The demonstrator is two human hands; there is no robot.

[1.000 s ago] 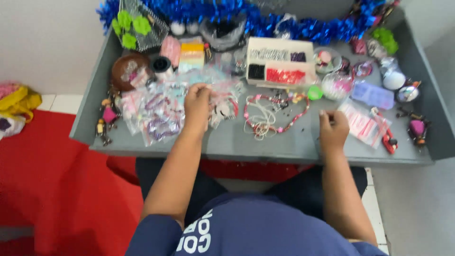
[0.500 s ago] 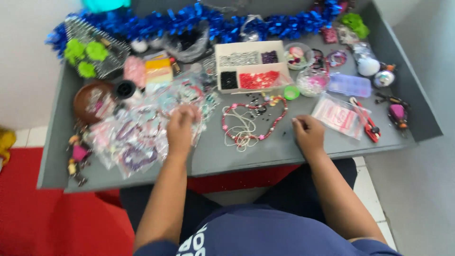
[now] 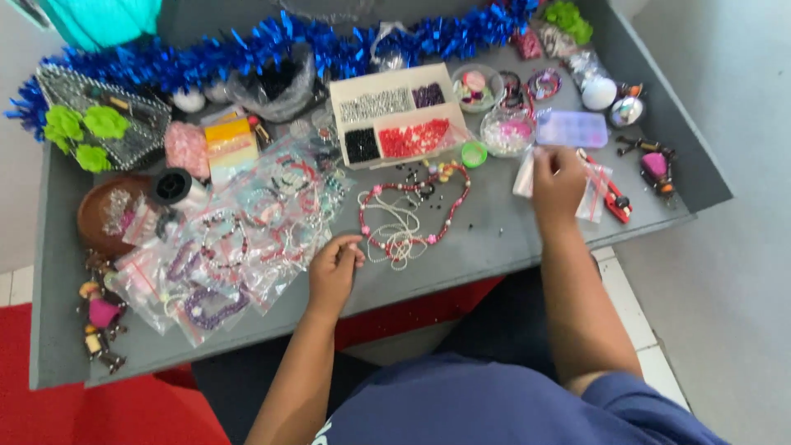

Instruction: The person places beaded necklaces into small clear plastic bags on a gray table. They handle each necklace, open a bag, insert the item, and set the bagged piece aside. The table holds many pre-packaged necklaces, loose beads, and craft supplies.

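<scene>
Table [image 3: 511, 247] is grey, crowded with craft supplies; blue tinsel garland [image 3: 272, 49] runs along its back edge. Your right hand [image 3: 559, 177] has moved from the bare front edge up to the small clear zip bags [image 3: 595, 188] and now pinches one, fingers closed on it. Your left hand [image 3: 334, 268] has slid off the bagged bracelets [image 3: 239, 247], resting loosely curled, empty, beside the beaded necklace [image 3: 412, 214]. Bead work looks paused while you sort bags.

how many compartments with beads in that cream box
4. In the cream box: silver beads top left, purple beads top right, black beads bottom left, red beads bottom right. None looks hidden.
</scene>
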